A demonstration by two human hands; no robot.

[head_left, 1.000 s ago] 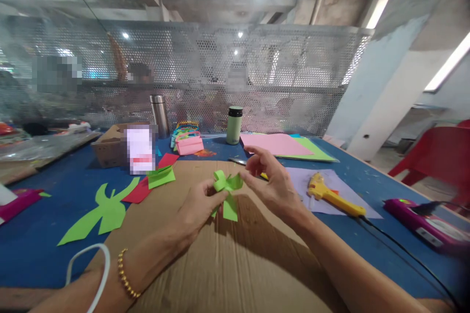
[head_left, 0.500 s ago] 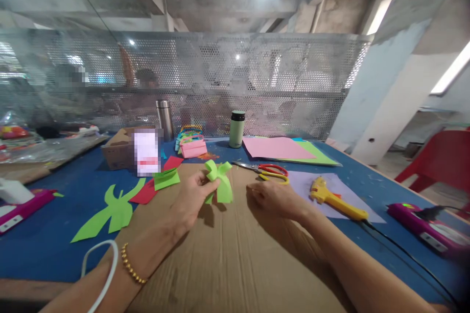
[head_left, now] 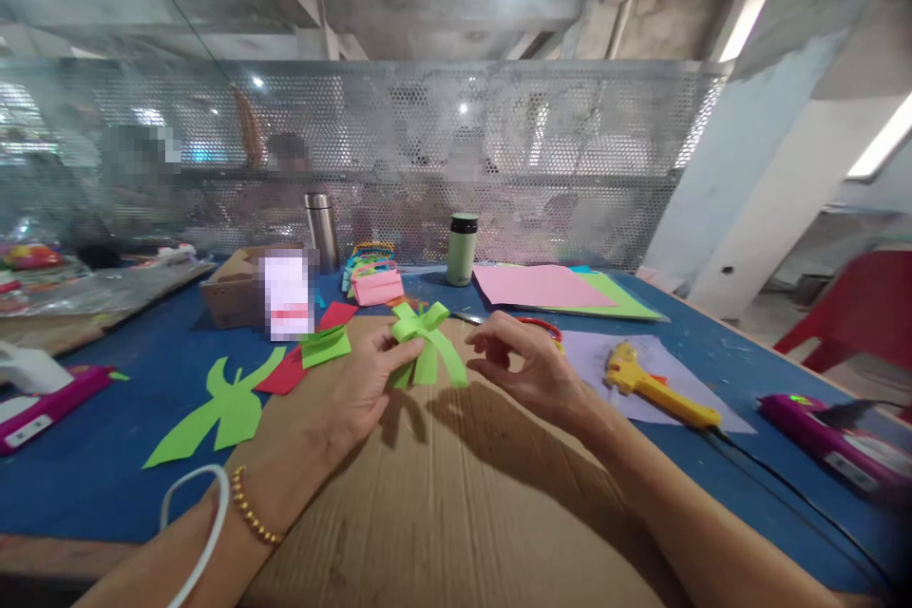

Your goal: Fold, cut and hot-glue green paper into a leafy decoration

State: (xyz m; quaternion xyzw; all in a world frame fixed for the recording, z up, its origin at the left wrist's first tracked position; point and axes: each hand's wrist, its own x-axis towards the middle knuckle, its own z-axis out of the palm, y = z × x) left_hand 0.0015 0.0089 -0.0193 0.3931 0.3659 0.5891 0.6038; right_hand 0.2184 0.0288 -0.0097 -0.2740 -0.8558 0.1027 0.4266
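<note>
Pinched between the thumb and fingers of my left hand (head_left: 370, 370) is a green felt-like bow (head_left: 426, 342) with loops on top and strips hanging down. It is held above a sheet of brown cardboard (head_left: 456, 503). My right hand (head_left: 531, 361) is just right of the bow, apart from it, with thumb and fingers curved and parted and nothing seen between them. Behind that hand lie red-handled scissors (head_left: 547, 328), partly covered by it. Flat to the left is a green cut-out (head_left: 232, 404), near a folded green piece (head_left: 326, 347) and red pieces (head_left: 283, 372).
A yellow glue gun (head_left: 662, 389) rests on a lilac sheet (head_left: 591, 351), its cord running to the right. Pink and green sheets (head_left: 545, 285), a green cup (head_left: 462, 252), a steel flask (head_left: 322, 233), a cardboard box (head_left: 232, 290) and small pink baskets (head_left: 377, 285) stand farther back.
My right hand has risen from the cardboard and its fingers have opened beside the bow. The bow has turned slightly in my left hand, and its strips now spread apart.
</note>
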